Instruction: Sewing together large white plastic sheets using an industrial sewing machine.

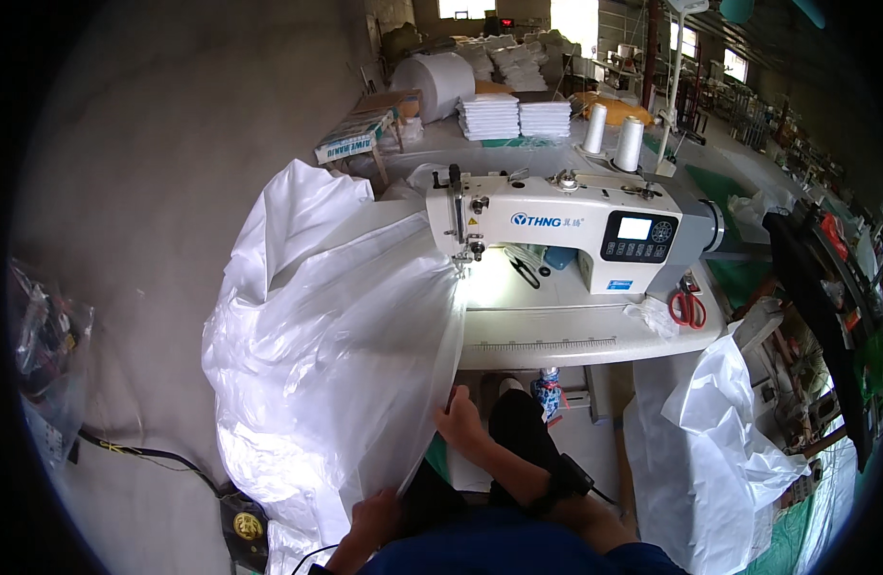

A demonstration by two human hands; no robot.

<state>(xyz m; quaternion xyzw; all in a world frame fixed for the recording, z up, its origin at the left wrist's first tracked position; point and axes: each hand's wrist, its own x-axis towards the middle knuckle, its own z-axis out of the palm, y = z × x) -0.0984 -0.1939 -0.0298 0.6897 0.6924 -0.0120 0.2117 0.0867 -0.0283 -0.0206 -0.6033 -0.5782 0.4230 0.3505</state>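
A large white plastic sheet [317, 374] drapes from the sewing machine [547, 216] down to my lap and the floor. Its far right edge lies under the lit needle area [465, 273]. My left hand [372, 517] is closed on the lower part of the sheet, near my lap. Beside the sheet's right edge, below the table, my right hand [462, 426] is closed, with a thin dark thing showing at its fingers; its kind is too small to tell. Whether these fingers also pinch the sheet cannot be seen.
Red-handled scissors [688, 309] and a crumpled white cloth [652, 316] lie on the table's right side. Thread cones [629, 144] stand behind the machine. More white sheeting [700, 450] hangs at the right. Folded white stacks [489, 117] and a big roll [436, 84] are farther back.
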